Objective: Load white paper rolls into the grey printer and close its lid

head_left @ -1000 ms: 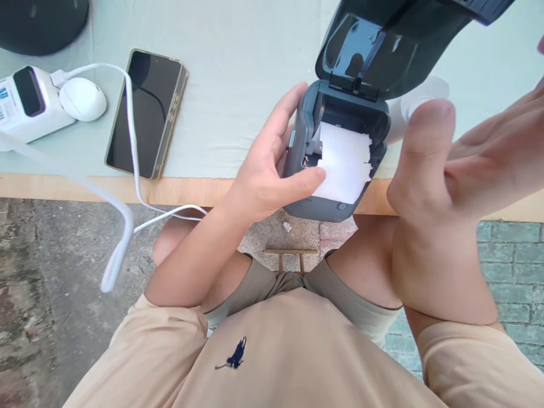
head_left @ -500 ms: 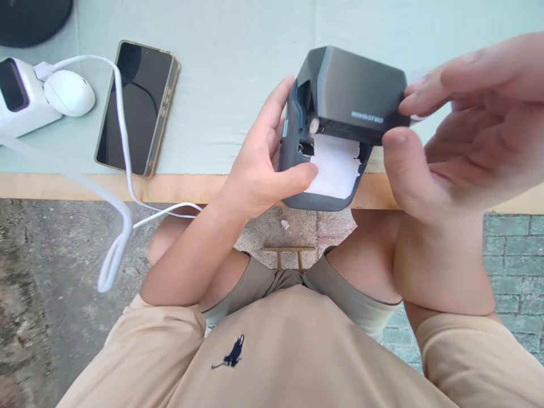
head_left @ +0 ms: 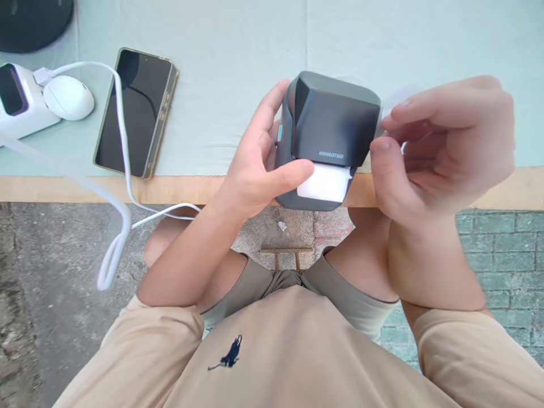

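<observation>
A dark grey label printer [head_left: 340, 122] with NIIMBOT lettering is held over the table's front edge. My left hand [head_left: 261, 161] wraps its left side, fingers behind and thumb on the front by the paper. White label paper [head_left: 323, 182] lies below the lowered lid, with a ragged bit at its right edge. Beside the lid's right edge is my right hand [head_left: 442, 141], its fingers curled and its thumb apart from them. The fingertips are at the lid's edge; whether they touch it is hard to tell.
A smartphone [head_left: 134, 113] lies at the left on the pale green tablecloth [head_left: 221, 56]. Left of it are a white charger with a small screen [head_left: 28, 107] and a white rounded device [head_left: 68, 97]. A white cable [head_left: 120, 119] crosses the phone and hangs over the edge.
The printer's lid has come down over most of the paper and the roll compartment. My right hand has moved left and slightly down with it. My left hand keeps its grip.
</observation>
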`<move>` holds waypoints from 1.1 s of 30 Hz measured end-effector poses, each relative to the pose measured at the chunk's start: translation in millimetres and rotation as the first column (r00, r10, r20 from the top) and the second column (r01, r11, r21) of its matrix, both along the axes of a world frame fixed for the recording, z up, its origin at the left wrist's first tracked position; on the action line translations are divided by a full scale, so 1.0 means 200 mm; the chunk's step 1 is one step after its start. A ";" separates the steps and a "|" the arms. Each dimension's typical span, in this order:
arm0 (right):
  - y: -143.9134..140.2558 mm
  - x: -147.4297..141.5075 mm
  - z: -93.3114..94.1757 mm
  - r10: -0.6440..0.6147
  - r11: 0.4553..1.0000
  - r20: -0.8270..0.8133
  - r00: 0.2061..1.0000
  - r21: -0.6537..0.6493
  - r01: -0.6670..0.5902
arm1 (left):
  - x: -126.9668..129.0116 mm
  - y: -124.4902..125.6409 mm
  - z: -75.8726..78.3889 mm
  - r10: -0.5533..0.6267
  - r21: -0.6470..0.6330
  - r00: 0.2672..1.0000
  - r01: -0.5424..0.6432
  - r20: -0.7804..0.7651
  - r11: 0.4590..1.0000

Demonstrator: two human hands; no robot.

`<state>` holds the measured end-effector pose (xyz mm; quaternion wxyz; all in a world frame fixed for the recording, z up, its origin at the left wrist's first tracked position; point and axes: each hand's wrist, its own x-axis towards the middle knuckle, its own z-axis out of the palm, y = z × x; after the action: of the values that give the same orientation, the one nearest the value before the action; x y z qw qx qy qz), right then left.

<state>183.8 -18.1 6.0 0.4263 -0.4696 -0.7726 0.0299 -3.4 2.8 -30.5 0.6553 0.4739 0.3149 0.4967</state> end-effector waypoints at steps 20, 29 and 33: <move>0.01 0.03 0.09 -0.206 0.894 0.326 0.923 -0.322 0.313 | -0.01 -0.03 0.11 0.042 -0.219 0.989 -0.011 0.140 0.976; 0.00 0.01 0.07 0.006 0.762 0.581 0.814 -0.530 0.373 | -0.07 -0.04 -0.02 0.073 -0.254 0.969 -0.011 0.234 0.967; 0.01 0.01 0.08 -0.029 0.778 0.415 0.909 -0.562 0.281 | -0.04 -0.04 0.05 0.008 -0.170 0.968 0.037 0.252 0.985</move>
<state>185.4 -16.1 22.7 0.0930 -0.6412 -0.7471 0.1488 -10.9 -6.1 -20.7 0.7324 0.3505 0.2677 0.5188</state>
